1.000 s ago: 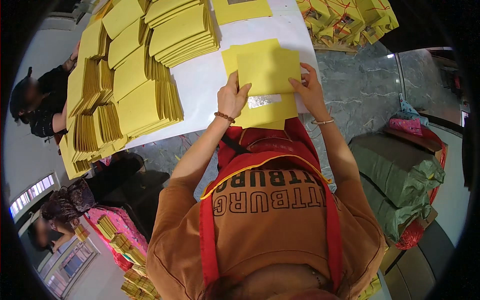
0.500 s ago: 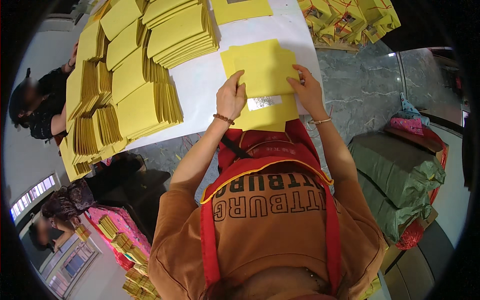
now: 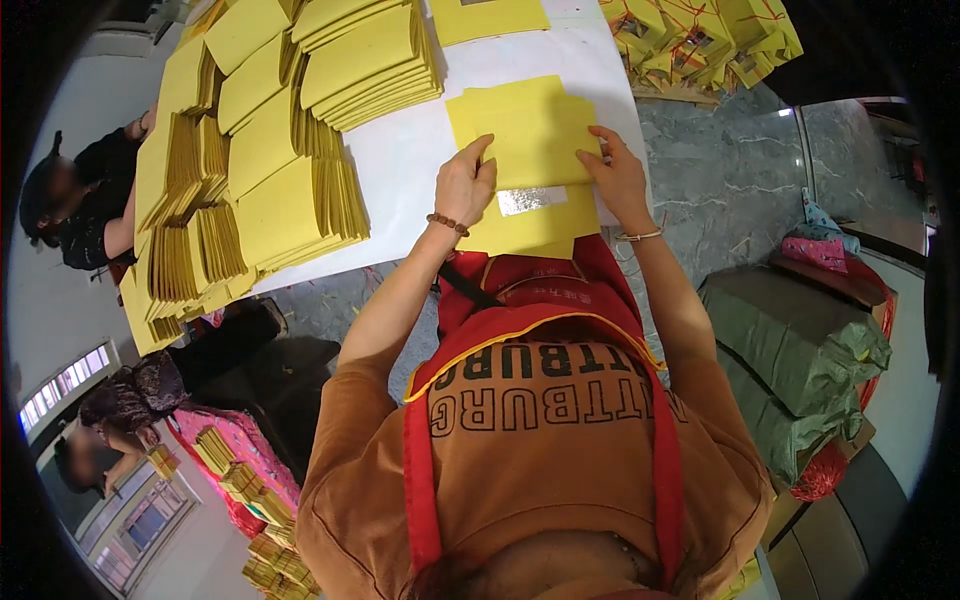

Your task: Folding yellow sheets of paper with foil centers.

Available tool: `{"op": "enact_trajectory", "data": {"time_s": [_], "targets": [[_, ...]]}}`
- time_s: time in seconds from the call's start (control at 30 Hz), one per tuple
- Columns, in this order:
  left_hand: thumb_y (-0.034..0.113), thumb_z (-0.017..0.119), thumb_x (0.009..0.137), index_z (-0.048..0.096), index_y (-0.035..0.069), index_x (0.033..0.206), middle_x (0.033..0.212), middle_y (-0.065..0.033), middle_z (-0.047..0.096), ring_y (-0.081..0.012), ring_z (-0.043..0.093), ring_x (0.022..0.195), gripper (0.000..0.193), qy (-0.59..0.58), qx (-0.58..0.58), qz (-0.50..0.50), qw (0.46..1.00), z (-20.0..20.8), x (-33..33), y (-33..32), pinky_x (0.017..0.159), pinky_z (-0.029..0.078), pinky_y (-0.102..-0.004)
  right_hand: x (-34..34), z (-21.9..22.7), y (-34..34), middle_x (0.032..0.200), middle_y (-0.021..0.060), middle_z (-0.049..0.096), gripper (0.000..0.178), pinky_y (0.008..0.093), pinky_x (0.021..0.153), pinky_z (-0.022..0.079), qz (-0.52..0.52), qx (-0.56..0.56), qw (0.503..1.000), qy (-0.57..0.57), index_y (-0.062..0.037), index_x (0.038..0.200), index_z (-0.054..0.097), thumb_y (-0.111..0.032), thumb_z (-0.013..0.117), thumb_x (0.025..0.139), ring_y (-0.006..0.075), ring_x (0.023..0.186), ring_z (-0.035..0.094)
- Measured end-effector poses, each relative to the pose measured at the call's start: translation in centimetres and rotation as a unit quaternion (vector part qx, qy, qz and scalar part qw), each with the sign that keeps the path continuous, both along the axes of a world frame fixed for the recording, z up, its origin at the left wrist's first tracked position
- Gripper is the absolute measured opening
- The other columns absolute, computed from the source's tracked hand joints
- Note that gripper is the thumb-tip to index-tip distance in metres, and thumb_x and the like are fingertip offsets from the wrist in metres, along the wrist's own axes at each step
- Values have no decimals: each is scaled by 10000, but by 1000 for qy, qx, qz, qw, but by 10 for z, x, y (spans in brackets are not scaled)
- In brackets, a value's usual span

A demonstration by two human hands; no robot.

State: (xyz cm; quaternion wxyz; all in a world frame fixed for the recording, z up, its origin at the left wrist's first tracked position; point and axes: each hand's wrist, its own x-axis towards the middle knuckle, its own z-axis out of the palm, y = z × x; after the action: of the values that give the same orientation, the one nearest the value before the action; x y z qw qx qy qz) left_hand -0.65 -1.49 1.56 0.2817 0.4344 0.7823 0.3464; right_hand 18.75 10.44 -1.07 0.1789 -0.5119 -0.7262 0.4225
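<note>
In front of me lies a yellow paper sheet (image 3: 535,150) on top of other yellow paper (image 3: 520,238), near the table's front edge. A shiny silver patch (image 3: 532,200) shows just below its lower edge. My left hand (image 3: 465,185) is at the sheet's left side, thumb and index finger at the edge, the other fingers curled. At the right side my right hand (image 3: 618,178) has its thumb and bent fingers on the opposite edge. The undersides of the fingers are hidden.
Tall stacks of folded yellow paper (image 3: 285,210) fill the left of the white table (image 3: 390,165). Another yellow piece (image 3: 490,20) lies at the far edge. Yellow bundles with red strings (image 3: 700,40) are at far right, green wrapped bales (image 3: 795,350) on the right. A person (image 3: 85,210) works at left.
My hands stay at the sheet's two sides, the fingers shifting slightly along the edges. The view has moved a little; the sheets lie almost as before.
</note>
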Motion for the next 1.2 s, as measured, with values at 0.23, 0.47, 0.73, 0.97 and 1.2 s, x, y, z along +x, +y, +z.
{"op": "enact_trajectory", "data": {"time_s": [0.23, 0.47, 0.73, 0.97, 1.2], "targets": [[77, 507, 768, 542, -13, 1101, 900, -237, 605, -360, 597, 777, 347, 46, 44, -7, 998, -4, 2, -2, 703, 472, -409, -2, 3, -4, 874, 97, 634, 427, 368, 652, 470, -6, 26, 1000, -11, -171, 1165, 523, -305, 611, 770, 266, 772, 617], [97, 513, 754, 543, 4, 1073, 891, -231, 603, -376, 594, 777, 334, 88, 49, -33, 994, -9, -1, -1, 694, 475, -425, -2, 3, -3, 883, 102, 633, 408, 362, 667, 474, -7, 18, 1000, -12, -168, 1142, 543, -312, 616, 767, 261, 781, 617], [213, 622, 714, 582, 100, 988, 990, -99, 543, -278, 510, 921, 300, 375, 44, -130, 917, 21, 8, 21, 722, 386, -411, -1, 2, -4, 886, 131, 627, 416, 378, 678, 474, -3, 25, 999, -37, -166, 1143, 542, -313, 627, 763, 289, 794, 612], [378, 621, 738, 509, 108, 1177, 1221, -146, 429, -312, 373, 1120, 528, 360, 161, -206, 895, -23, 31, 47, 910, 296, -447, -5, 5, -4, 848, 126, 621, 417, 369, 658, 472, -11, 20, 1000, -8, -159, 1136, 547, -314, 628, 758, 279, 759, 606], [401, 600, 742, 489, 103, 1198, 1267, -147, 398, -322, 345, 1165, 556, 384, 129, -205, 891, -22, 32, 48, 928, 271, -477, -12, 18, -10, 1157, 105, 525, 461, 415, 825, 401, -4, 320, 942, -102, -119, 1189, 497, -315, 589, 782, 245, 1017, 524]]}}
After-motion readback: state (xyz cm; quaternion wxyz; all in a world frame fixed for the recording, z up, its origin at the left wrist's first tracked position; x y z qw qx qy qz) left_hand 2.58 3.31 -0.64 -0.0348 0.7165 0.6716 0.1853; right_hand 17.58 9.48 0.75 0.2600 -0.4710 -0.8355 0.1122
